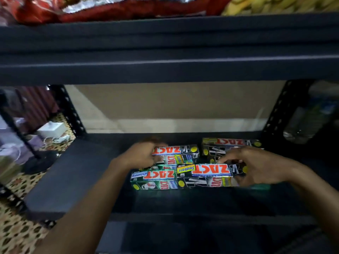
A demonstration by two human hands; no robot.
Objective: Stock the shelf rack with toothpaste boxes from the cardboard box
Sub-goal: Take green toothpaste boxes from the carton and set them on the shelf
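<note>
The shelf rack opens as a wide slot. A thick black beam closes it at 12 o'clock, and perforated uprights stand at 9 and 3 o'clock. The dark shelf board forms the floor, with its front lip running across at 6 o'clock. From the boxes toward 9 o'clock the board's surface shows out to its left edge, and a strip of it also shows between the boxes and the front lip. A brown panel stands behind the slot.

On the level above lie red snack bags and a yellow pack. A clear plastic bottle sits beyond the right upright at 3 o'clock.

ZACT toothpaste boxes lie lengthwise in a cluster right of the board's centre. A green Whitening box is at the cluster's 7 o'clock, and a black Smokers box meets its right end. A rear box lies at 11 o'clock, and a back stack at 1 o'clock.

The left hand grips the left end of the rear box, with fingers curled over its top. The right hand grips the right end of the Smokers box, with fingertips on its far edge and the thumb at its near face. The right hand is slightly blurred.
</note>
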